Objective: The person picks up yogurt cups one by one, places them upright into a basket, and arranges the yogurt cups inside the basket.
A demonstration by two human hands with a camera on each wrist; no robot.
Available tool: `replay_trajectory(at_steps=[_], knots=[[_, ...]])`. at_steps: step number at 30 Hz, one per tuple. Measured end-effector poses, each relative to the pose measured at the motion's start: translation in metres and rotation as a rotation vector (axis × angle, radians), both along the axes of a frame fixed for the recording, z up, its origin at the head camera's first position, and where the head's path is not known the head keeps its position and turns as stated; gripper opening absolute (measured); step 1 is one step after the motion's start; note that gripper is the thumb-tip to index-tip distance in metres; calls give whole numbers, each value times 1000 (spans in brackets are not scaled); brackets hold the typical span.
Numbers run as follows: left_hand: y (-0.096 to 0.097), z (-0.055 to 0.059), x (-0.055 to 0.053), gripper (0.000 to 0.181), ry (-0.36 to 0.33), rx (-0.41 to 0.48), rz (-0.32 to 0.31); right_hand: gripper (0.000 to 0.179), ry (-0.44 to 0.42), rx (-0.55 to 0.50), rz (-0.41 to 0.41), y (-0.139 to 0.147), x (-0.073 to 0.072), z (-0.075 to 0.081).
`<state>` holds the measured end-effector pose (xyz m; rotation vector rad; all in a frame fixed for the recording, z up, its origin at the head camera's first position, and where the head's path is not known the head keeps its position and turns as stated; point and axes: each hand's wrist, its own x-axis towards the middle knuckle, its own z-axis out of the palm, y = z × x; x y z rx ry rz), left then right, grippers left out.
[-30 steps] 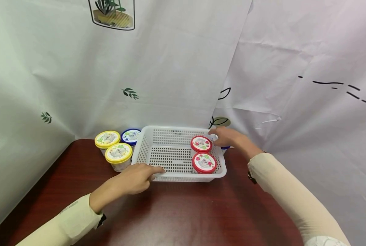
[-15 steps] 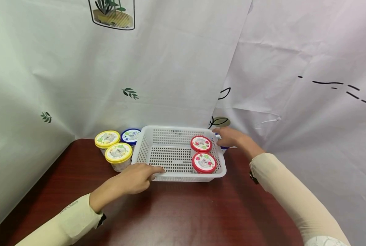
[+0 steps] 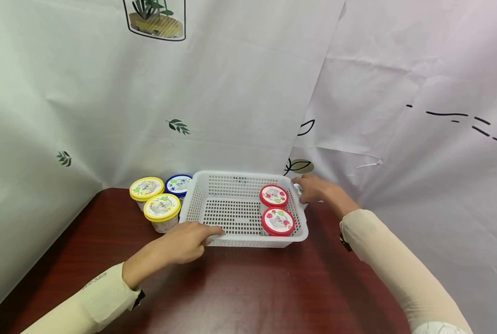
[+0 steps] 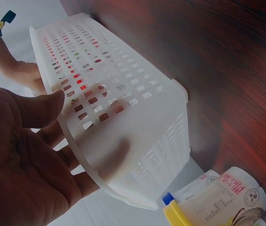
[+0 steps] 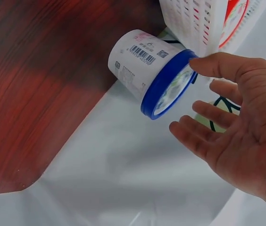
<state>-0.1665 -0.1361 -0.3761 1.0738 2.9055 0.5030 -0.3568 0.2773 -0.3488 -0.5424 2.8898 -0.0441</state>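
A white plastic basket [image 3: 232, 242] stands on the table, with two red-lidded tubs [image 3: 274, 195] inside its right end. My left hand [image 3: 186, 242] grips the front rim near the left corner; in the left wrist view the thumb lies along the outer wall and the other fingers reach over the rim. Just beyond the basket's right end, my right hand [image 3: 313, 188] is over a blue-lidded tub [image 5: 140, 63], mostly hidden in the head view. In the right wrist view the fingers are spread around the lid, with the thumb tip at its edge.
Left of the basket stand two yellow-lidded tubs [image 3: 162, 207] and another blue-lidded tub [image 3: 178, 184]. A white printed curtain [image 3: 240, 93] hangs close behind the basket and on both sides of the dark red table [image 3: 248, 287].
My right hand has shifted slightly right and down from the basket's back right corner, over the blue-lidded tub. The left hand and basket have stayed put.
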Motion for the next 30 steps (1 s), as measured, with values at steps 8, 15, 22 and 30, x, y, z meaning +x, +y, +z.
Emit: replay_trajectory(at_steps=[8, 15, 22, 30], knots=[[1, 0, 0, 49, 3, -3, -2, 100, -46, 4, -50, -8, 20, 12], [1, 1, 1, 49, -1, -4, 3, 103, -64, -16, -50, -6, 20, 9], [0, -1, 0, 50, 6, -2, -4, 99, -32, 0, -51, 7, -1, -17], [0, 0, 1, 48, -2, -3, -2, 95, -45, -1, -85, -11, 36, 2]])
